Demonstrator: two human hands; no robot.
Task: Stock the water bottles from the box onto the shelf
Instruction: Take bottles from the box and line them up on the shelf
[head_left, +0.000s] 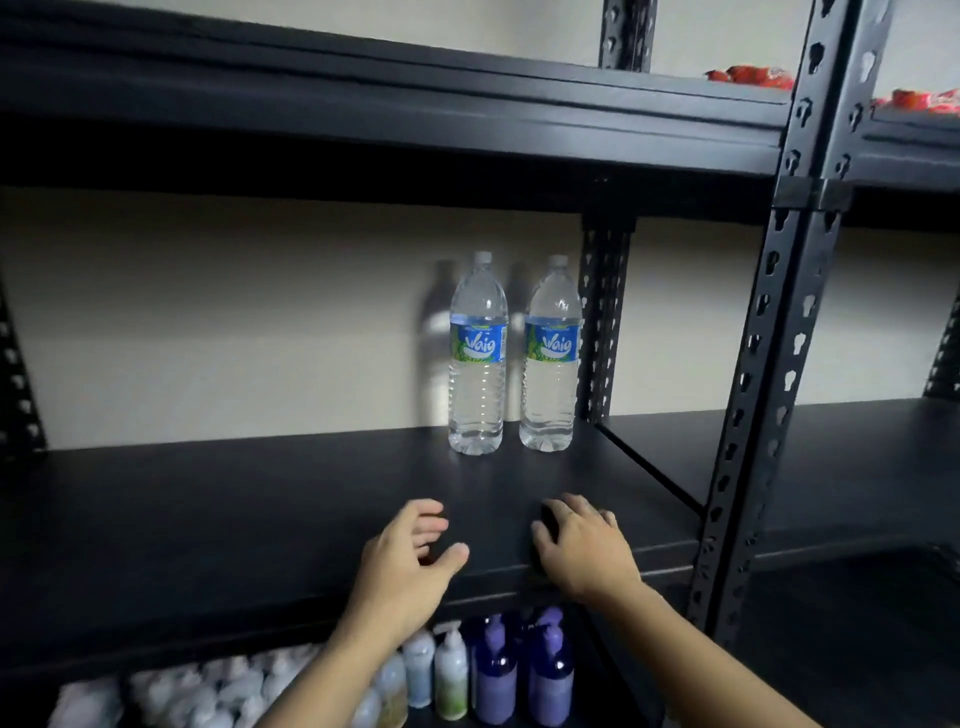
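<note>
Two clear, full plastic water bottles (478, 364) with blue-green labels stand upright, side by side, on the black metal shelf (260, 509), beyond both hands. Left hand (410, 556) and right hand (582, 545) are empty, fingers loosely spread. Likely heavy, smooth, slightly squashy; grip the ribbed body below the label.

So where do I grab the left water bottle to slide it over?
I'd take the left water bottle around the middle, at its blue label, from the front and left. It stands upright, the right bottle sits close on its other side and the wall is behind, so only those sides are free.
</note>
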